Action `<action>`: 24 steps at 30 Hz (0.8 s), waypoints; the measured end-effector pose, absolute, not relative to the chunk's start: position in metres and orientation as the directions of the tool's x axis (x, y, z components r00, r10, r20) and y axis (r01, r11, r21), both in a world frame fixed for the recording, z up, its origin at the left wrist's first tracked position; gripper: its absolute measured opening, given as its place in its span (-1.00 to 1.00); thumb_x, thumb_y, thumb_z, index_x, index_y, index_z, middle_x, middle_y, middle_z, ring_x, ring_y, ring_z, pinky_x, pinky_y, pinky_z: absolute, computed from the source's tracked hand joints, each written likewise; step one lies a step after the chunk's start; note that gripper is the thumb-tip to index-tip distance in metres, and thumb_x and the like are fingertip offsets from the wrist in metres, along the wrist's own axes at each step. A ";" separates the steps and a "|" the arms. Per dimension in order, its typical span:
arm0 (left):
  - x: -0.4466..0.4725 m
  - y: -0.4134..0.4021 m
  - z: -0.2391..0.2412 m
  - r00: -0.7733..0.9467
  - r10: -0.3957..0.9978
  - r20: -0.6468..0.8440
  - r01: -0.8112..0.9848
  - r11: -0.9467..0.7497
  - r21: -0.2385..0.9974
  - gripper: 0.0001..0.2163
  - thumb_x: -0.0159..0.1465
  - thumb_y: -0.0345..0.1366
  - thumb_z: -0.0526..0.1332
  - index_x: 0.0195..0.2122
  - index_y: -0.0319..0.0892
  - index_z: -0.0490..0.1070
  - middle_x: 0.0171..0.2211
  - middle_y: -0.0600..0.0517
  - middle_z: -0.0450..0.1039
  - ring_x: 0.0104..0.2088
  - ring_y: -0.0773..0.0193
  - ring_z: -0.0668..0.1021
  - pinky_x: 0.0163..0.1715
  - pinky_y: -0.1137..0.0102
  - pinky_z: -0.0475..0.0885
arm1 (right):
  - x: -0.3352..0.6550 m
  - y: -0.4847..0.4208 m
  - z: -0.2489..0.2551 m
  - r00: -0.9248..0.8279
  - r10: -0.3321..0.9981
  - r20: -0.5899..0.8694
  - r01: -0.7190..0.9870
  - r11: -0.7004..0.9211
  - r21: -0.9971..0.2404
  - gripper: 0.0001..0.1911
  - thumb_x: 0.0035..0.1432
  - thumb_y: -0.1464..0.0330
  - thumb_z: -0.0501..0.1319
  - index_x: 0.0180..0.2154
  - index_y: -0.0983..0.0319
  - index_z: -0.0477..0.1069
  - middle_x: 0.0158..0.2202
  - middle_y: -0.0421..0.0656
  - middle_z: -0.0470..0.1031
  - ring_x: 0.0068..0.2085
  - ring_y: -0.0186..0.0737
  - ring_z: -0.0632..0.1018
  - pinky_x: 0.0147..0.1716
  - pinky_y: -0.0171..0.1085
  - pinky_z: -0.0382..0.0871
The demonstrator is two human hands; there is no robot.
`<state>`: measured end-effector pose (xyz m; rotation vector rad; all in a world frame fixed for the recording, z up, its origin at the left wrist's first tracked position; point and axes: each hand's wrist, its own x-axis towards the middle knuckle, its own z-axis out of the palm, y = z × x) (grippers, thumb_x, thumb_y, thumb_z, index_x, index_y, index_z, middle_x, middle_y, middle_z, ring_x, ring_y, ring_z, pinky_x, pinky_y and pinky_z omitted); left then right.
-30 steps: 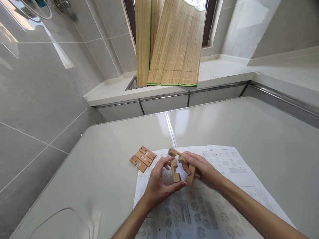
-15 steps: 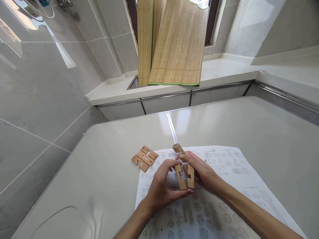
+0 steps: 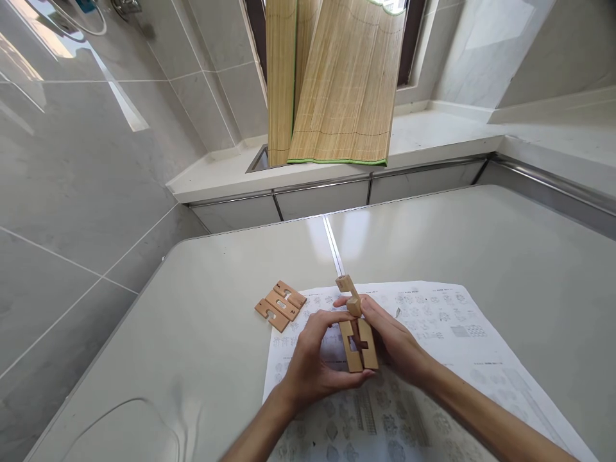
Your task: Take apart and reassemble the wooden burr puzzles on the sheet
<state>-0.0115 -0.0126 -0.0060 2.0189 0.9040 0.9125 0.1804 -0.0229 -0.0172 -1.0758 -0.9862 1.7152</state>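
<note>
My left hand [image 3: 317, 356] is closed around two notched wooden puzzle blocks, the left block [image 3: 350, 350] and the right block [image 3: 368, 346], which stand side by side with their notches facing each other. A third notched puzzle block [image 3: 350, 295] sticks up above them, its lower end gripped by my right hand [image 3: 385, 333]. The right hand's other fingers are partly hidden behind the pair. On the table, left of my hands, lie several flat wooden puzzle pieces [image 3: 280, 306] with slots and numbers, set side by side.
A large printed sheet [image 3: 433, 378] with many small diagrams spreads under my hands on the pale glossy table [image 3: 216, 359]. A thin cord-like line [image 3: 120, 403] curves at the lower left. Beyond the table, a bamboo mat [image 3: 346, 90] hangs over a white ledge [image 3: 433, 138].
The two lower blocks have been brought closer together, with their notches now nearly meeting. The upper block has turned and stands more upright in the right hand.
</note>
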 end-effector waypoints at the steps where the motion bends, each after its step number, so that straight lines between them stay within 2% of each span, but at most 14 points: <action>1: -0.012 -0.013 -0.006 0.501 0.812 0.299 0.286 -0.481 0.829 -0.37 0.03 -0.14 0.58 0.10 0.00 0.39 0.00 -0.05 0.57 0.05 -0.04 0.59 0.09 0.12 0.48 | 0.181 -0.023 -0.017 -0.274 0.924 -0.266 -0.250 -0.336 -0.908 -0.44 0.37 -0.18 0.06 0.13 0.03 0.42 -0.21 -0.17 0.50 -0.22 -0.10 0.50 -0.23 -0.19 0.37; 3: -0.011 -0.013 -0.006 0.506 0.809 0.300 0.269 -0.479 0.836 -0.38 0.02 -0.15 0.58 0.09 0.00 0.41 -0.02 -0.04 0.58 0.06 -0.05 0.58 0.10 0.12 0.48 | 0.181 -0.023 -0.015 -0.301 0.910 -0.285 -0.250 -0.363 -0.898 -0.41 0.36 -0.19 0.05 0.14 0.04 0.41 -0.36 -0.21 0.46 -0.33 -0.13 0.48 -0.31 -0.21 0.36; 5: -0.011 -0.013 -0.005 0.506 0.805 0.309 0.258 -0.483 0.837 -0.37 0.00 -0.15 0.59 0.09 0.00 0.41 -0.01 -0.05 0.57 0.10 -0.07 0.56 0.12 0.10 0.47 | 0.180 -0.023 -0.014 -0.306 0.908 -0.286 -0.257 -0.368 -0.893 -0.41 0.36 -0.19 0.06 0.15 0.04 0.40 -0.41 -0.23 0.45 -0.37 -0.15 0.47 -0.34 -0.22 0.35; 11: -0.012 -0.012 -0.003 0.418 0.841 0.344 0.280 -0.480 0.832 -0.38 0.05 -0.21 0.58 0.11 0.00 0.38 0.03 -0.03 0.56 0.05 0.02 0.59 0.08 0.15 0.49 | 0.181 -0.016 -0.019 -0.234 0.937 -0.259 -0.354 -0.331 -0.875 -0.43 0.34 -0.19 0.08 0.05 0.10 0.43 -0.21 -0.14 0.55 -0.27 -0.10 0.55 -0.25 -0.17 0.43; 14: -0.012 -0.013 -0.003 0.321 0.871 0.373 0.299 -0.466 0.833 -0.39 0.07 -0.23 0.57 0.11 -0.01 0.37 0.05 -0.03 0.55 0.07 0.03 0.58 0.11 0.15 0.48 | 0.185 -0.012 -0.021 -0.207 0.953 -0.220 -0.323 -0.279 -0.904 -0.51 0.36 -0.13 0.11 -0.06 0.12 0.45 -0.09 -0.14 0.54 -0.33 -0.18 0.52 -0.25 -0.18 0.42; 19: -0.011 -0.012 -0.003 0.192 0.923 0.334 0.359 -0.383 0.851 -0.45 0.14 -0.19 0.52 0.11 -0.01 0.36 0.05 -0.02 0.54 0.05 0.06 0.59 0.08 0.16 0.50 | 0.186 -0.010 -0.020 -0.187 0.972 -0.140 -0.143 -0.167 -0.976 -0.61 0.38 -0.02 0.16 -0.24 0.17 0.43 -0.20 -0.19 0.51 -0.44 -0.30 0.43 -0.29 -0.22 0.36; 24: -0.010 -0.009 -0.008 0.139 0.945 0.296 0.479 -0.326 0.815 -0.47 0.16 -0.14 0.51 0.11 -0.01 0.38 0.06 -0.03 0.53 0.07 0.04 0.57 0.09 0.15 0.47 | 0.184 -0.012 -0.021 -0.064 0.998 0.023 0.192 0.035 -0.981 -0.66 0.37 0.10 0.17 -0.38 0.16 0.33 -0.16 -0.14 0.51 -0.35 -0.22 0.42 -0.34 -0.22 0.33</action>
